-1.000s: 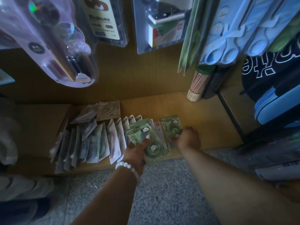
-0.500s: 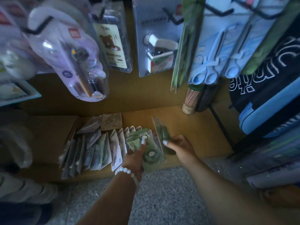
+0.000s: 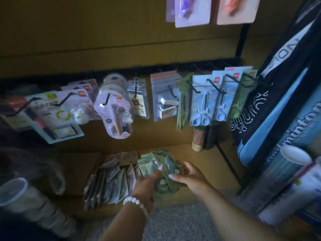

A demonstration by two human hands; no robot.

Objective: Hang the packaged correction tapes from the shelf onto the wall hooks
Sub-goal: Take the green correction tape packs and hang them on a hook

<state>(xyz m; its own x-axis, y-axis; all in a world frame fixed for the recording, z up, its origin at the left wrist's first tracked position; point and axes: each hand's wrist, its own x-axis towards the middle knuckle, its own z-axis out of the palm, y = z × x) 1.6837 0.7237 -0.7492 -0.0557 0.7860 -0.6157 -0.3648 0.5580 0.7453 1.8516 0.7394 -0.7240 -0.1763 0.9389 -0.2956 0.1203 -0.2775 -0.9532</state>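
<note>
Head view, left to right: a row of grey-green flat packets [image 3: 111, 181] stands leaning on the wooden shelf [image 3: 205, 164], too blurred to count. My left hand [image 3: 147, 185], white bead bracelet [image 3: 137, 203] at the wrist, is closed around a fanned stack of green packaged correction tapes [image 3: 156, 164], long axes running away from me, tops toward the wall. My right hand [image 3: 189, 176] pinches the stack's right edge. Above, black wire wall hooks [image 3: 194, 87] carry hanging blister packs.
</note>
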